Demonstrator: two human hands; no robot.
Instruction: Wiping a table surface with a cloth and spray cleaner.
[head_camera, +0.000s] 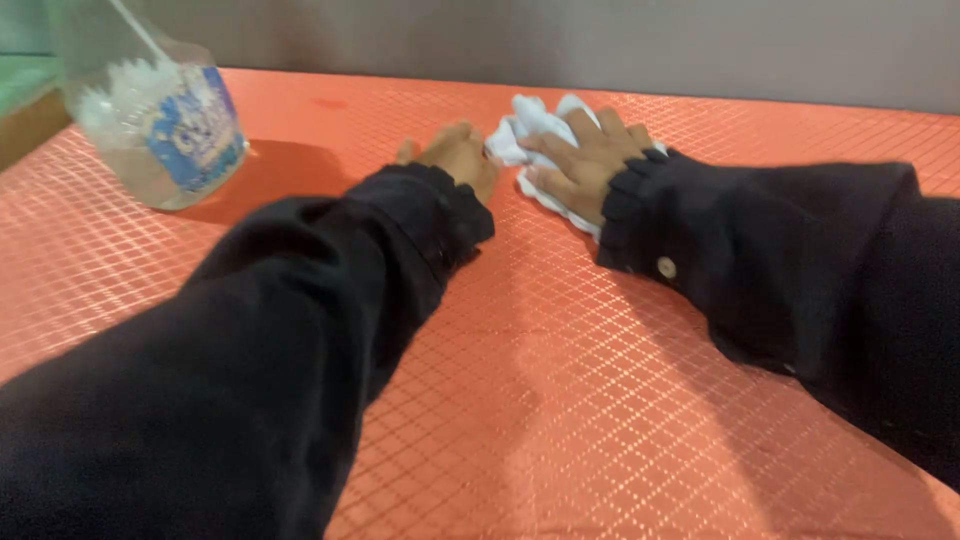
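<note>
Head view: right hand (585, 165) lies flat on white cloth (530, 135), fingers spread, palm pressing it onto orange checked bench (560, 400); no closed grip, hand open on cloth. Cloth crumpled, at far middle of bench near grey wall (600, 45); long axis runs from far left to near right under hand. Left hand (455, 155) just beside cloth's left edge, fingers curled loosely, holding nothing visible. Black sleeves (300, 330) cover both arms. Clear spray bottle (160, 120), blue label, stands far left, well apart
</note>
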